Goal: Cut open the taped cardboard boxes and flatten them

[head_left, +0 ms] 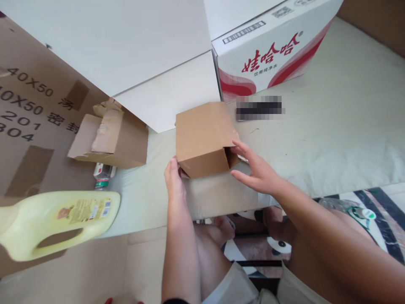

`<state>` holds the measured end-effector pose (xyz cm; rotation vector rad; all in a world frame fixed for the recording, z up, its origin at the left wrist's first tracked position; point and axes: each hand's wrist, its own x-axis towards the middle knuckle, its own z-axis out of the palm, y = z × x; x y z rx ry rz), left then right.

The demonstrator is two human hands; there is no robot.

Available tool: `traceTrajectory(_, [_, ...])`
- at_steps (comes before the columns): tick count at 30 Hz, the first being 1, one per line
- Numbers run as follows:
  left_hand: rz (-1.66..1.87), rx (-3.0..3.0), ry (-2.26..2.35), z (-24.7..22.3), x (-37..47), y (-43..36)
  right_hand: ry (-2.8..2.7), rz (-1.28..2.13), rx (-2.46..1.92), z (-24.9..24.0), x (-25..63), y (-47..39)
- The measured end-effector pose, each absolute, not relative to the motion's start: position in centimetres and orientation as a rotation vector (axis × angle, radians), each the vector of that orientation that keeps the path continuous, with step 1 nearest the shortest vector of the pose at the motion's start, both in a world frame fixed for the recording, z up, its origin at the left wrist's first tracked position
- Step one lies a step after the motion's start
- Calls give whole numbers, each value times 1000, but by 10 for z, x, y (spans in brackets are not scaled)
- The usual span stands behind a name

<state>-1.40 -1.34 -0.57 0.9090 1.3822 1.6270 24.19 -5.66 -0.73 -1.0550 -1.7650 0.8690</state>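
Note:
A small brown cardboard box [202,131] lies on the pale cloth-covered surface. A dark gap shows at its right end, where a flap stands ajar. My left hand [175,181] grips the box's lower left corner, its fingertips up against the edge and partly hidden behind it. At the right end, my right hand [256,169] is open, thumb and fingers spread apart. Its upper fingers reach the flap by the gap, and the thumb points toward the box's front face.
Large white cartons [164,88] and a red-and-white water carton [272,59] stand behind. To the left are a torn cardboard box [129,139], a small bottle [101,179] and a yellow jug [85,215]. A blurred-out dark item [259,108] lies right of the box.

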Motion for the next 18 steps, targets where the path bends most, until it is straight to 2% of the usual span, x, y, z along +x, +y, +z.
traceTrajectory(6, [1746, 1248, 1135, 2, -8, -18, -1703, 904, -1035, -4, 238, -55])
traceTrajectory(18, [1346, 1380, 1351, -15, -20, -23, -1756, 911, -1208, -7, 241, -55])
